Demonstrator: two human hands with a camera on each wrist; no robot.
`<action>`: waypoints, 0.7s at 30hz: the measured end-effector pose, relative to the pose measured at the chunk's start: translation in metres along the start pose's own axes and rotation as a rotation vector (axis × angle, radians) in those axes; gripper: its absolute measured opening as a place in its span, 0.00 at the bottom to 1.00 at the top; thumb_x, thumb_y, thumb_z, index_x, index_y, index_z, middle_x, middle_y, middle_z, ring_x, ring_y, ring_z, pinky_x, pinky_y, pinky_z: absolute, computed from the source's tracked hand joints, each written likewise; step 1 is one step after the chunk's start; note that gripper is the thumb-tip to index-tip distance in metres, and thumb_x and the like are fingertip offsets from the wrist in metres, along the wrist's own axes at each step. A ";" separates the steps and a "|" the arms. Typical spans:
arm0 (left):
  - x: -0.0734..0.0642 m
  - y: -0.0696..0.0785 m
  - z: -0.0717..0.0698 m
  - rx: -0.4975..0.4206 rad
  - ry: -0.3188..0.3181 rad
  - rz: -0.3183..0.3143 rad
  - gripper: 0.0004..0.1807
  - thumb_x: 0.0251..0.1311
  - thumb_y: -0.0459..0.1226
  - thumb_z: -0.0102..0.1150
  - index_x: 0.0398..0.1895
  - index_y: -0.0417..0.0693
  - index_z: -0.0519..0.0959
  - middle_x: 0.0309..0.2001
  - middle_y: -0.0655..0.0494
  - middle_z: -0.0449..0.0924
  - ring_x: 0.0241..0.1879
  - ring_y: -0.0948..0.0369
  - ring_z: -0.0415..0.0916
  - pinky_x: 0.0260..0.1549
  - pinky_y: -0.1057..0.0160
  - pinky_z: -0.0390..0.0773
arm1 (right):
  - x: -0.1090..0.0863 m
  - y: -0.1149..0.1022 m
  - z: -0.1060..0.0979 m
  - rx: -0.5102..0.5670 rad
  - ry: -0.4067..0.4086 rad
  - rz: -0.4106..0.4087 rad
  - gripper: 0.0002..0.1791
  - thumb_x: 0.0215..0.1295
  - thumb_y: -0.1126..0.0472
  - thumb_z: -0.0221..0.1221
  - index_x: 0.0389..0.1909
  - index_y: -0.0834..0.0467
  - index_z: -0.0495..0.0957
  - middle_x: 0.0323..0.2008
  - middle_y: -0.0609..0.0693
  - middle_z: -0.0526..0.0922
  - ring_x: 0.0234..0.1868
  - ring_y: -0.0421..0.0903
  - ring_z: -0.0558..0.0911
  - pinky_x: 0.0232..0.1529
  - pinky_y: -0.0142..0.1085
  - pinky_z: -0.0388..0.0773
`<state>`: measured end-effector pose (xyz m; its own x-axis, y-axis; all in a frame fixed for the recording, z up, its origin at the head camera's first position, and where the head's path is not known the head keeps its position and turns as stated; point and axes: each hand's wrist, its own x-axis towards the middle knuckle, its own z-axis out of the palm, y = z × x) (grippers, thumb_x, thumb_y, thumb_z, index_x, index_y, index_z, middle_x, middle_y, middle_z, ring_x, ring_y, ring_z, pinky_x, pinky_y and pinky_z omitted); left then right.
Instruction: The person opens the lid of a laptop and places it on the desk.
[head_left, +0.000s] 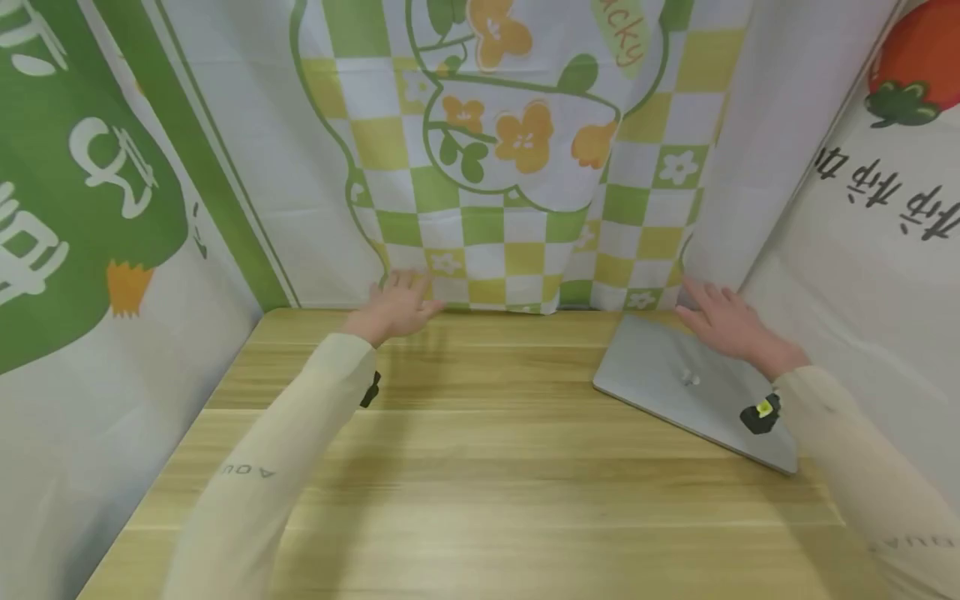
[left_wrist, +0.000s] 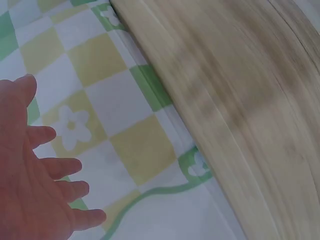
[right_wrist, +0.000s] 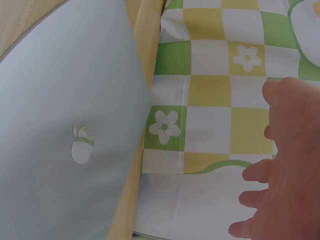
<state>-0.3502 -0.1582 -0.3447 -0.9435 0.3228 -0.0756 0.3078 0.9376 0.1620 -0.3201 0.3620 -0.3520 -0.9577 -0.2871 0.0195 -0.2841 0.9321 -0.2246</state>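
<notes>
My left hand (head_left: 397, 307) is held over the far edge of the wooden table, fingers spread and nothing in it. In the left wrist view the same hand (left_wrist: 40, 185) shows its palm in front of the checkered curtain (left_wrist: 95, 125). On the right, my right hand (head_left: 727, 321) hovers above the far end of a closed silver laptop (head_left: 675, 392), fingers extended and holding nothing. The right wrist view has the laptop (right_wrist: 65, 100) at left, its lid mirroring the curtain in the shiny logo, and the right hand (right_wrist: 290, 165) at right.
The wooden table (head_left: 480, 467) reaches back to the green, yellow and white checkered curtain (head_left: 525, 258). Printed cloth panels hang on both sides, a green one (head_left: 67, 208) at left and one with a strawberry (head_left: 915, 67) at right. Small dark devices are strapped under both wrists.
</notes>
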 end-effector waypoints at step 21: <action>0.013 0.037 0.028 -0.073 0.037 0.100 0.39 0.73 0.60 0.34 0.78 0.48 0.47 0.77 0.37 0.48 0.75 0.37 0.46 0.67 0.26 0.50 | -0.033 0.024 0.028 0.228 0.165 -0.044 0.38 0.79 0.48 0.38 0.76 0.69 0.40 0.74 0.74 0.47 0.72 0.76 0.51 0.69 0.69 0.48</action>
<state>-0.3473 -0.1157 -0.3668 -0.9129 0.4076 -0.0196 0.3917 0.8887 0.2383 -0.2943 0.3879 -0.3854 -0.9447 -0.2687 0.1883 -0.3254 0.8405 -0.4332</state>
